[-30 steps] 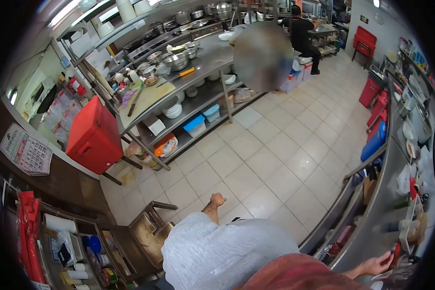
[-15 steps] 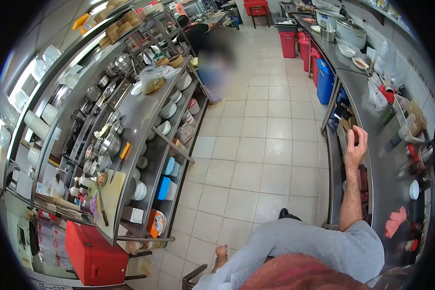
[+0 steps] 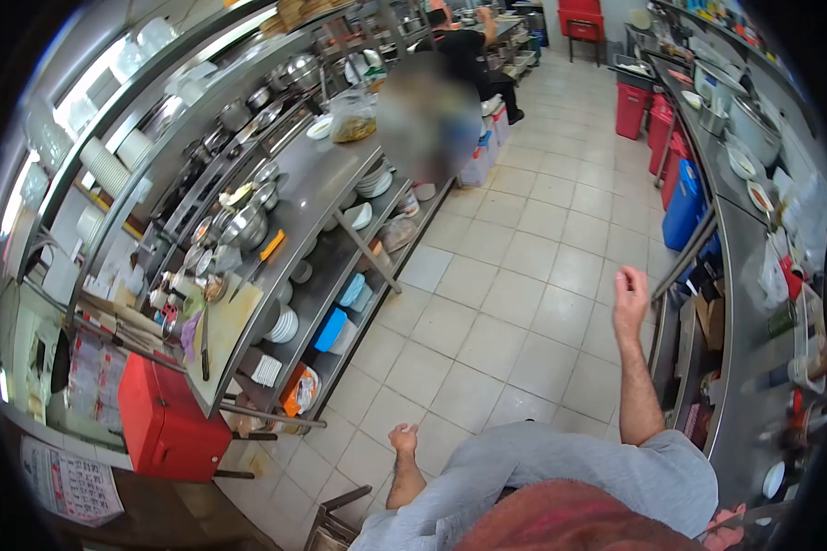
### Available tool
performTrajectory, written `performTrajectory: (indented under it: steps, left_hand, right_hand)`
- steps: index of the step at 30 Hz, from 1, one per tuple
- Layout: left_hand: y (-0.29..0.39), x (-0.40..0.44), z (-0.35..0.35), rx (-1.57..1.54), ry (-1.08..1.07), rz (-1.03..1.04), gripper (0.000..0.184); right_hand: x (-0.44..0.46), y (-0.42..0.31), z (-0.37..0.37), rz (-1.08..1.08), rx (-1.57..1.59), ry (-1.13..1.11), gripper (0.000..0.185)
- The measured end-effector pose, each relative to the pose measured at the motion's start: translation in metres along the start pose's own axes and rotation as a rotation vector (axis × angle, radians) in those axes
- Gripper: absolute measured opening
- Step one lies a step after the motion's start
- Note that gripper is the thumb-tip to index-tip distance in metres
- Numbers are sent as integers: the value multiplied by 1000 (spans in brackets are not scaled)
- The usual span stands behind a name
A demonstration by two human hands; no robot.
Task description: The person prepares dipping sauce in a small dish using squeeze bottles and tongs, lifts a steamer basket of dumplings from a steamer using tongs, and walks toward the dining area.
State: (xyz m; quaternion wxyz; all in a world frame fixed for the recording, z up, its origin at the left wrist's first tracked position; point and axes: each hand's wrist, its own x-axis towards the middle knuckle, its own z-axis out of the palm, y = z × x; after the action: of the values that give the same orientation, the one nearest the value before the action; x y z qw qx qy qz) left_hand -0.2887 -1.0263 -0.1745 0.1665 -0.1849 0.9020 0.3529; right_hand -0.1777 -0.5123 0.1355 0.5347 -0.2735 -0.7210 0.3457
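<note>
My left hand [image 3: 403,438] hangs low over the tiled floor [image 3: 450,323], its fingers curled; whether it holds anything is too small to tell. Further right, my right hand [image 3: 630,292] is raised in front of the right-hand steel counter [image 3: 740,303]. Its fingers are bent together, and no object shows clearly in them. Neither hand touches a surface. On the left steel table [image 3: 317,184] lie a cutting board [image 3: 232,321] with a knife [image 3: 205,349], an orange-handled knife [image 3: 272,244] and metal bowls [image 3: 245,227].
A red cooler box [image 3: 170,413] stands at the lower left, near a wooden chair [image 3: 335,528]. Blue [image 3: 684,207] and red bins [image 3: 631,108] line the right counter. A person in black [image 3: 459,55] sits at the back, beside a blurred area.
The view has swung right and then partly back left. My right hand has moved from over the right counter to over the aisle. The seated person's arm is now raised.
</note>
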Motion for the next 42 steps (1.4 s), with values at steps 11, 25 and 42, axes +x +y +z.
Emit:
performTrajectory:
  steps: [11, 25, 42]
  left_hand:
    - [-195, -6, -80, 373, -316, -418, 57]
    - [-267, -70, -198, -509, 1013, -971, 36]
    - [-187, -5, 2, -819, 373, -1451, 59]
  right_hand:
    - [-160, -104, 237, -80, 282, -726, 15]
    - [-453, -301, 514, -697, 709, -1793, 33]
    - [-632, -477, 687, -977, 1080, -2029, 23]
